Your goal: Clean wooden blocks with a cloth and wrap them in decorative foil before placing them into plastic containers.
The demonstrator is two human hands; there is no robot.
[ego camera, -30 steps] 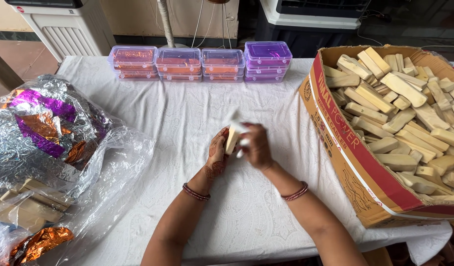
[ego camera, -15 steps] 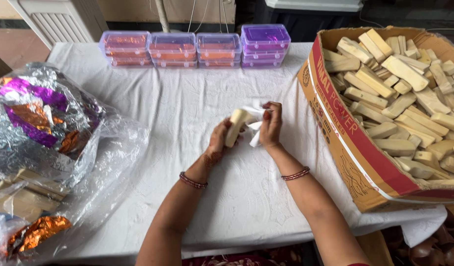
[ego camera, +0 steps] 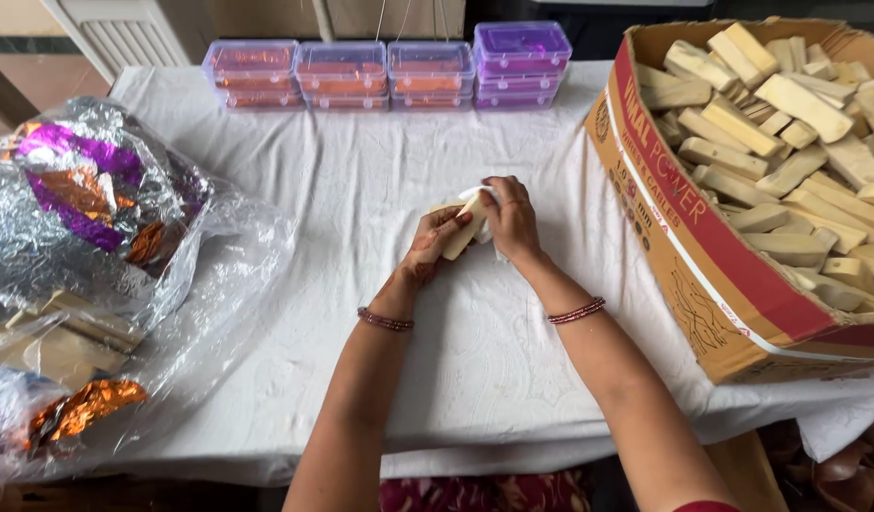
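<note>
Just left of the carton, mid-table, both hands meet over the white cloth. The left hand is closed around a pale bar, fingers curled under it; the right hand pinches a white wipe against the bar's top end. Compared with half a second back, the bar sits lower and flatter in the palm and the wipe is bunched tighter on it — looks like the rubbing stroke is mid-way, bar not yet cleaned off. A second ago the hands were higher, nearer the stacked purple boxes. Carton is full of the same bars; foil bags lie far left of the carton — untouched.
</note>
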